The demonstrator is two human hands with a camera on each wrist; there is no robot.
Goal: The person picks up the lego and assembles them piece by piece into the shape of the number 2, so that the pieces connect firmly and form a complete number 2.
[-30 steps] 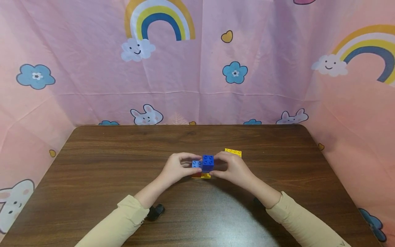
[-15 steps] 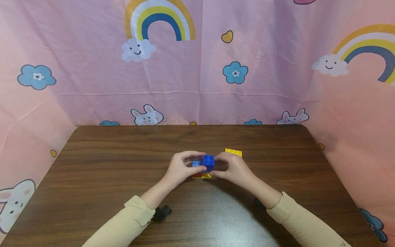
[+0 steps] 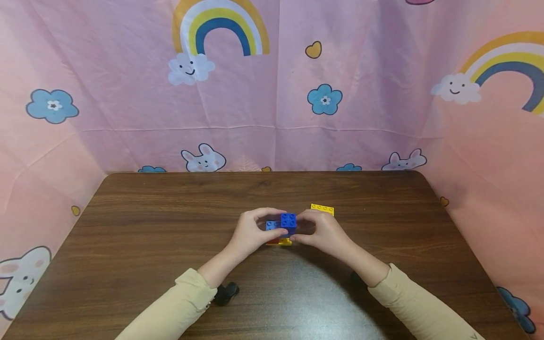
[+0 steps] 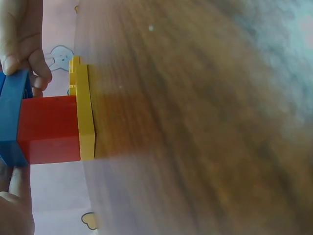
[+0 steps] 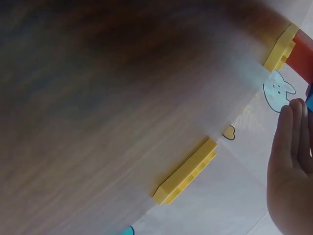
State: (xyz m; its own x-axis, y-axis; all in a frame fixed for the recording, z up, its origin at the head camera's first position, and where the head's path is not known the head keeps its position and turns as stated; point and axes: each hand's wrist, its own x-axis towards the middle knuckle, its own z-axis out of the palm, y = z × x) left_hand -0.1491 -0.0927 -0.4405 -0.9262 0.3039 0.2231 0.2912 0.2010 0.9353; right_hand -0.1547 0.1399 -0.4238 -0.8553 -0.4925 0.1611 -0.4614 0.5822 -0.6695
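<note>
A stack of toy building bricks stands between the two hands in the head view. A dark blue brick (image 3: 288, 220) sits on the right part of a lighter blue brick (image 3: 270, 225). Below comes a red brick (image 4: 51, 129), standing on a yellow plate (image 4: 85, 117) at table level. The left hand (image 3: 250, 231) pinches the dark blue brick, thumb along the front and fingers behind. From the right side, the right hand (image 3: 323, 230) grips the blue bricks; in the left wrist view its thumb lies at their upper end. Its fingertips are partly hidden in the head view.
Behind the right hand lies a second yellow piece (image 3: 322, 208), seen lengthwise as a yellow brick (image 5: 186, 171) in the right wrist view. A black device (image 3: 226, 293) is under the left cuff. A patterned pink cloth (image 3: 272, 104) rises behind the brown table (image 3: 170, 198).
The left hand has slid slightly right, its thumb passing from the lighter blue brick onto the dark blue one. The right hand and the stack stay nearly still.
</note>
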